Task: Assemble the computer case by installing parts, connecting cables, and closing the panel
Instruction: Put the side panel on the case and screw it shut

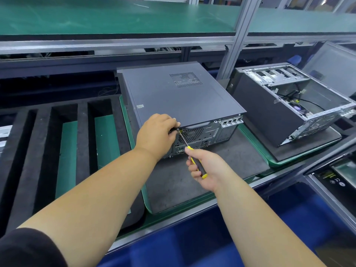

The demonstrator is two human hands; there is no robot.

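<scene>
Head view: right hand [207, 166] grips screwdriver [196, 160], shaft slanting up-left to the case [183, 97] corner, where left hand [157, 132] fingers pinch something at the tip, probably a screw.

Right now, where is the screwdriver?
In the head view, the screwdriver sits just below centre, gripped by the right hand, with its tip at the closed case's rear corner beside the left hand.

green-topped shelf [115, 18] | aluminium frame post [236, 41] | blue floor [192, 245]
</scene>
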